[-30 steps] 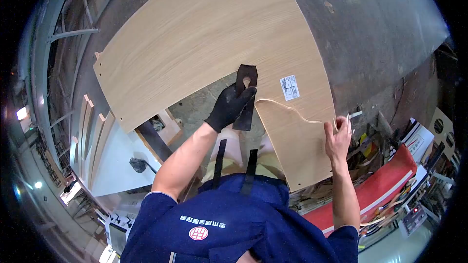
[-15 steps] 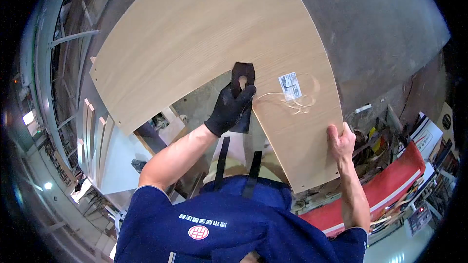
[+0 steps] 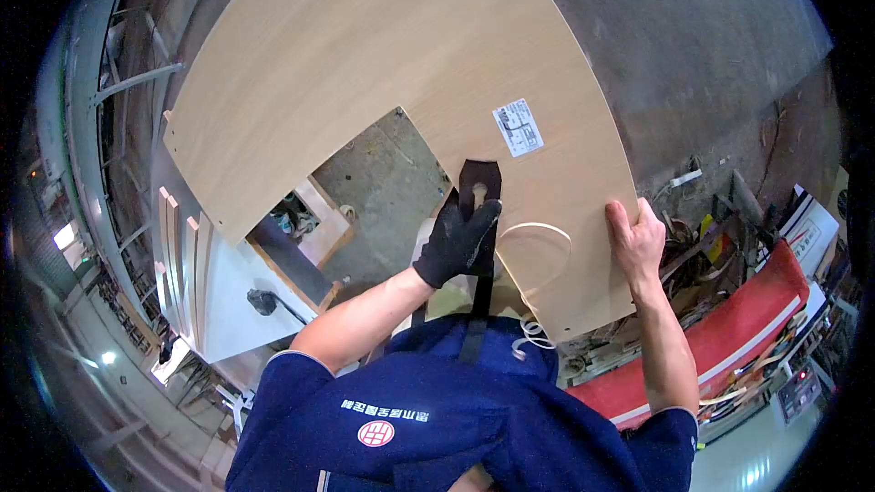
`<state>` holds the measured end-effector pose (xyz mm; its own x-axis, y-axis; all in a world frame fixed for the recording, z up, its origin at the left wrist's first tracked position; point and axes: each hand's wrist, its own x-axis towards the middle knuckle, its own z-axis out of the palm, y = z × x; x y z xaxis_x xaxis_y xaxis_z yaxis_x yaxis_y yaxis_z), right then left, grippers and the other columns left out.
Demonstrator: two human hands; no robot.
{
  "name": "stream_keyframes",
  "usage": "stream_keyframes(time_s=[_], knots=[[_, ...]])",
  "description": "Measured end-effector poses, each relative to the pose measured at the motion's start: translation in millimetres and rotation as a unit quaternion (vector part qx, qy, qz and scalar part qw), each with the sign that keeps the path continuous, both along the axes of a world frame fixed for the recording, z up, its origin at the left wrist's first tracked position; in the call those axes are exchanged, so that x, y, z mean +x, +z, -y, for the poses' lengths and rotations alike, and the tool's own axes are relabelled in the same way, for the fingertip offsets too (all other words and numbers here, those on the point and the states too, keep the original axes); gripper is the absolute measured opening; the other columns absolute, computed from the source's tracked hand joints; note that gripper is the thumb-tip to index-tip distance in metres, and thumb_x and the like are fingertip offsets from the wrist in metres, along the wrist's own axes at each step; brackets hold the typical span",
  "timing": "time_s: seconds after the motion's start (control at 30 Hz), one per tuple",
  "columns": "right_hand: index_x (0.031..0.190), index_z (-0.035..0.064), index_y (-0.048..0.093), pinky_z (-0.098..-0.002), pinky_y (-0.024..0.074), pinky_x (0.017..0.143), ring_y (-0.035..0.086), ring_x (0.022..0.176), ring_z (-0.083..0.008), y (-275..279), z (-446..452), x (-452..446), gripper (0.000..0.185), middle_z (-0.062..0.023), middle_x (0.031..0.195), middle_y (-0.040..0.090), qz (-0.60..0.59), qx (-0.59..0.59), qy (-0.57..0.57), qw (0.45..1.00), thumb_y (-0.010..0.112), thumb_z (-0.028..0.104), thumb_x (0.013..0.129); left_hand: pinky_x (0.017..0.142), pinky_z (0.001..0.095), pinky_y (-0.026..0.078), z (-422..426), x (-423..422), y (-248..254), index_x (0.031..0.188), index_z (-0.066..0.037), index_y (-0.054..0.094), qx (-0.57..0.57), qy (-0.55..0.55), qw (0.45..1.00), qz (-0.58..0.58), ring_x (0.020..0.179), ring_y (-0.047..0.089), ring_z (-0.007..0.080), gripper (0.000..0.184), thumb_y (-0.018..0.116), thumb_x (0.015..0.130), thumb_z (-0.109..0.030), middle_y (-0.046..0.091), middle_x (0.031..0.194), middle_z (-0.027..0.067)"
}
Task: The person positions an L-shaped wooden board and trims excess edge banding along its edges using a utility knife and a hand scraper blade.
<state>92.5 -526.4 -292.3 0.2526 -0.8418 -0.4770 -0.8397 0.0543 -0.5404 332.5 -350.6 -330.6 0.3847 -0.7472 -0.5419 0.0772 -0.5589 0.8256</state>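
Item: large pale wood-grain board with a curved outer edge and an angular notch (image 3: 365, 64), spread from the upper left of the frame to right of centre.

Item: flat black blade with a keyhole-shaped slot (image 3: 481, 173), at the centre of the frame, lying along the notch's right edge. It now sits lower along that edge than half a second ago; the notch's inner corner, then hidden beside the blade and glove, is exposed.

Left hand, in a black knit glove (image 3: 460, 239): fingers closed round the blade, thumb laid on its face.

Right hand, bare (image 3: 638, 241): gripping the board's outer edge at right of centre, thumb on top, fingers mostly hidden. Matches half a second ago; a second ago it held a pale strip.

Thin, pale, curling strip (image 3: 533, 224): arched over the board just right of the blade. Earlier it trailed up toward the white printed label (image 3: 518, 128). Further pale coils (image 3: 533, 337) at the board's lower edge, new to view; whether joined to the strip cannot be told.

Surroundings: grey floor (image 3: 392, 159) through the notch; white panel (image 3: 228, 310) at lower left, bearing a small black bundle (image 3: 262, 301); narrow wooden slats (image 3: 191, 260) beside it; long red piece with a white stripe (image 3: 720, 337) at lower right.
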Motion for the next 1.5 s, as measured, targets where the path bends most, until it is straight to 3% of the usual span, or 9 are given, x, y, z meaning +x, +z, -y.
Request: stream_keyframes(time_s=[0.13,0.23,0.37,0.5,0.77,0.87,1.07,1.37,1.5], knots=[[0.09,0.0015,0.064,-0.0433,0.051,0.065,0.067,0.071,-0.0384,2,-1,1,0.06,-0.0209,0.075,0.067,-0.02,-0.009,0.002,1.0,0.061,0.062,0.087,0.084,0.032,0.049,3,5,19,0.128,0.001,0.051,0.186,-0.049,0.976,-0.102,0.095,0.057,0.0152,0.041,0.065,0.093,-0.015,0.061,0.109,0.0096],[0.09,0.0014,0.064,-0.0446,0.0508,0.068,0.067,0.076,-0.0395,13,0,8,0.062,-0.0221,0.077,0.068,-0.057,0.024,-0.013,0.998,0.06,0.063,0.087,0.088,0.0308,0.049,21,-32,22,0.132,0.002,0.048,-0.026,0.098,0.995,-0.015,0.1,0.057,0.0165,0.047,0.066,0.092,-0.014,0.059,0.116,0.0114],[0.09,0.0005,0.064,-0.0458,0.0507,0.07,0.067,0.079,-0.0413,-2,-5,-1,0.065,-0.0239,0.081,0.068,-0.044,-0.041,0.007,0.998,0.059,0.065,0.087,0.097,0.0352,0.045,19,-60,-9,0.136,0.002,0.043,-0.067,0.205,0.975,0.056,0.115,0.054,0.0228,0.057,0.071,0.088,-0.014,0.054,0.129,0.0146],[0.095,-0.0001,0.064,-0.0401,0.0519,0.071,0.068,0.08,-0.0349,7,-9,-14,0.057,-0.0227,0.084,0.069,0.032,0.006,-0.021,0.999,0.062,0.057,0.089,0.079,0.0316,0.05,1,-51,4,0.118,0.002,0.054,-0.091,0.172,0.975,-0.109,0.09,0.062,0.0156,0.032,0.066,0.092,-0.014,0.066,0.104,0.0099],[0.105,-0.0022,0.061,-0.0336,0.0507,0.074,0.065,0.081,-0.0198,-4,-72,-129,0.041,-0.0143,0.089,0.068,0.047,0.006,-0.085,0.995,0.064,0.037,0.095,0.067,0.0291,0.05,-23,-34,22,0.106,0.003,0.06,-0.023,0.13,0.989,0.069,0.075,0.063,0.0135,0.028,0.07,0.091,-0.018,0.069,0.089,0.01],[0.105,-0.0009,0.062,-0.0355,0.0506,0.074,0.065,0.08,-0.024,2,-83,-137,0.04,-0.016,0.088,0.068,0.033,-0.001,-0.053,0.998,0.061,0.038,0.096,0.064,0.0275,0.049,-33,-14,28,0.1,0.002,0.059,-0.06,0.144,0.986,0.062,0.071,0.06,0.0118,0.022,0.069,0.091,-0.015,0.066,0.084,0.0063],[0.096,0.0006,0.059,-0.0454,0.0486,0.067,0.063,0.082,-0.0441,4,-83,-137,0.045,-0.0257,0.087,0.065,0.008,-0.036,0.015,0.999,0.054,0.046,0.098,0.062,0.0296,0.046,-53,-36,17,0.092,-0.001,0.062,0.074,-0.038,0.996,0.028,0.068,0.052,0.0096,0.024,0.067,0.092,-0.025,0.061,0.076,0.0029],[0.082,0.0033,0.056,-0.0501,0.0461,0.059,0.06,0.068,-0.0476,-17,-80,-135,0.061,-0.025,0.067,0.059,-0.077,-0.07,0.015,0.994,0.043,0.06,0.098,0.07,0.0305,0.048,-33,-64,34,0.102,0.002,0.063,0.1,-0.046,0.994,-0.007,0.075,0.057,0.0132,0.031,0.068,0.092,-0.027,0.065,0.084,0.0044],[0.08,0.0034,0.056,-0.05,0.0458,0.059,0.06,0.068,-0.0468,-19,-84,-136,0.064,-0.0253,0.067,0.059,-0.072,-0.074,-0.004,0.995,0.042,0.064,0.096,0.071,0.0305,0.048,-35,-81,21,0.102,0.002,0.063,0.007,0.037,0.999,-0.031,0.076,0.058,0.0139,0.028,0.068,0.092,-0.023,0.065,0.084,0.0039]])
